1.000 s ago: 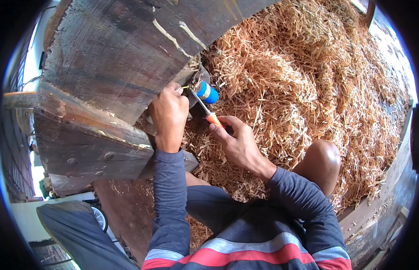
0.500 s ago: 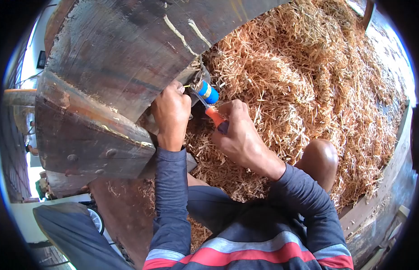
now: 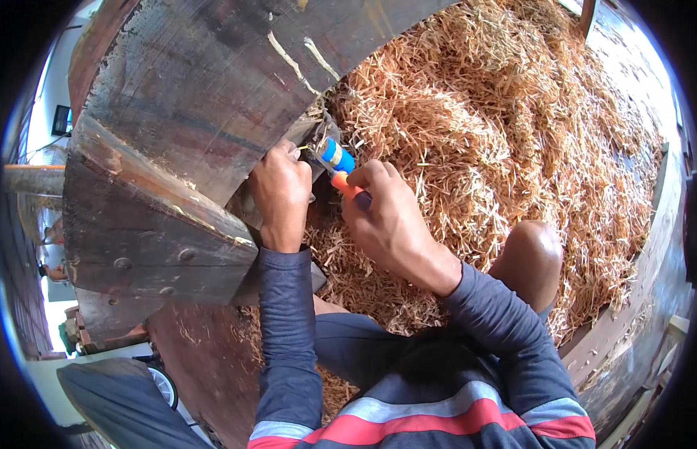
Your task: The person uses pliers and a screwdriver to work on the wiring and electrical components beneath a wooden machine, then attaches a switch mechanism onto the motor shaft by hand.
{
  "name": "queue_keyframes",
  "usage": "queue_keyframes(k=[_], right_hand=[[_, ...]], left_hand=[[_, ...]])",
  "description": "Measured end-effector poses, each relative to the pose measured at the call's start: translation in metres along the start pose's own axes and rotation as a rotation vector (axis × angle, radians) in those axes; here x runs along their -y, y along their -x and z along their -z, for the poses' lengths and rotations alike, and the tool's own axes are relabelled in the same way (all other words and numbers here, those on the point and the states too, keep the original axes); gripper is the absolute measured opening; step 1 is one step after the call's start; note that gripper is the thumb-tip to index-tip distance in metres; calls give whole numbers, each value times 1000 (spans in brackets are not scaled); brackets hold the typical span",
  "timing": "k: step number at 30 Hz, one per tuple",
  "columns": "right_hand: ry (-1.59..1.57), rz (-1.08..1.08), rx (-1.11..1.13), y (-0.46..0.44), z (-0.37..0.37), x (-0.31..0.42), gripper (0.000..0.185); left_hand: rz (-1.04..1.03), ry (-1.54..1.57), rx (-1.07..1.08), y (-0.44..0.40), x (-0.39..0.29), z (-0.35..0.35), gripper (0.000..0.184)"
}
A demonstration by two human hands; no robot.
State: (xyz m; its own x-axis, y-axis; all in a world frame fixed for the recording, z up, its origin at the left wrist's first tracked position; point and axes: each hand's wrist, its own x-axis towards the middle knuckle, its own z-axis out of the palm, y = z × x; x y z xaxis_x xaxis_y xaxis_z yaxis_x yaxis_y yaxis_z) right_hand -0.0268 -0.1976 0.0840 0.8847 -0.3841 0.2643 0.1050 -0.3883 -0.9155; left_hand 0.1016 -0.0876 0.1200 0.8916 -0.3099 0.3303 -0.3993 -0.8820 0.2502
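Note:
My right hand (image 3: 390,217) is closed around an orange and dark screwdriver (image 3: 345,183), whose metal shaft points up and left beside a blue cylinder (image 3: 338,155) with a yellowish band. Just left of the cylinder, my left hand (image 3: 282,194) is closed, its fingertips pinching the end of a thin yellow wire (image 3: 303,148). Both hands are under the edge of a large dark wooden hull-like body (image 3: 214,82). The screwdriver's tip is too small to make out among the parts there.
A heap of wood shavings (image 3: 476,150) fills the right side. At the left juts a wooden beam with bolt heads (image 3: 161,254). My bent knee (image 3: 532,251) rises at the right. Dark cloth (image 3: 124,396) and a wheel (image 3: 163,385) are at lower left. Part of another person shows at the far left.
My right hand has moved up and left along the screwdriver, its grip now turned over the handle. My left hand holds nearly the same place. The view has shifted slightly.

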Motion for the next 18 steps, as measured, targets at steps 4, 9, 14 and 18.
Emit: queue_keyframes(k=[4, 9, 14, 18], right_hand=[[-739, -689, 111, -12, 13, 16, 33], [-684, -665, 67, -9, 4, 22, 40], [-267, -377, 86, 0, -7, 5, 42], [-51, -151, 40, 9, -4, 11, 35]], left_hand=[[29, -30, 22, 0, -3, 2, 19], [-9, 11, -10, -1, 1, 1, 19], [-13, -22, 9, 0, -2, 2, 21], [-50, 2, -34, -2, 3, -3, 20]])
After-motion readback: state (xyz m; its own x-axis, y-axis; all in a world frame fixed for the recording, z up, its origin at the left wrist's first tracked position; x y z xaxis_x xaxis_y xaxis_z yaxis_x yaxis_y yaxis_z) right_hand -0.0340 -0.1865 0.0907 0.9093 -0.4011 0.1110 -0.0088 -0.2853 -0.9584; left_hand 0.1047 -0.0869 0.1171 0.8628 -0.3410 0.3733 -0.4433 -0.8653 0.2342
